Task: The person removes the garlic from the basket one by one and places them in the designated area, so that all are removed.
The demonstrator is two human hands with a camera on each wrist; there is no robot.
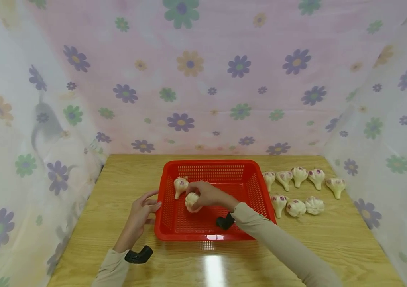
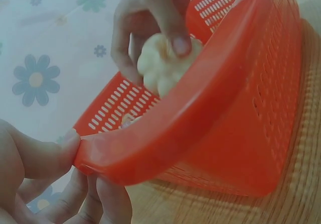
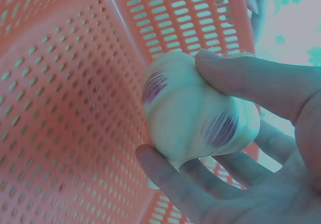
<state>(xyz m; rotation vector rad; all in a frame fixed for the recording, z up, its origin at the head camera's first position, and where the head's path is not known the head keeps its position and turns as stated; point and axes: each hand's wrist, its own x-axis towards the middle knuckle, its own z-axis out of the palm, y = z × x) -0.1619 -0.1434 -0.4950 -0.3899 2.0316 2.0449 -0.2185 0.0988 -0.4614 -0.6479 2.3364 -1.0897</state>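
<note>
My right hand (image 1: 207, 194) holds a garlic bulb (image 1: 191, 202) inside the red plastic basket (image 1: 217, 236), thumb on one side and fingers around the other. Purple streaks mark that garlic bulb (image 3: 185, 108) in the right wrist view. Another garlic bulb (image 1: 180, 186) lies in the basket's back left part, just beyond the held one. At the basket's left rim is my left hand (image 1: 139, 213); in the left wrist view its thumb and fingers pinch the rim (image 2: 115, 156) near a corner.
Right of the basket, several garlic bulbs (image 1: 299, 176) lie in a back row, and a front row holds 3 more garlic bulbs (image 1: 295, 207). Flowered cloth (image 1: 217, 91) hangs behind and at both sides of the wooden table (image 1: 124, 171).
</note>
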